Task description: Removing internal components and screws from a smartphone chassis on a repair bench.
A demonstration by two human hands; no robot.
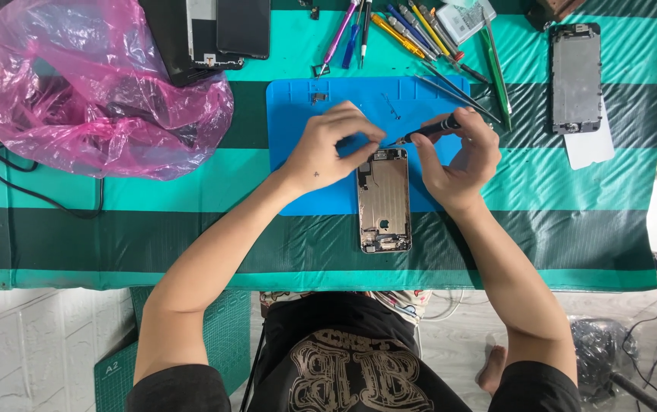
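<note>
An opened phone housing [383, 202] lies lengthwise on a blue work mat [294, 122], its lower end over the mat's front edge. My right hand [460, 156] grips a black screwdriver [429, 129] whose tip points left, above the housing's top edge. My left hand [334, 145] hovers just left of the tip with thumb and forefinger pinched together. Whether something tiny sits between those fingers cannot be made out. A small dark part [318, 97] rests on the mat's upper left.
A pink plastic bag [92, 91] fills the left of the striped green table cover [573, 229]. Black phone screens [206, 34] lie at the back. Several tools [412, 30] are spread behind the mat. Another phone frame [575, 76] lies at the right, over a white sheet.
</note>
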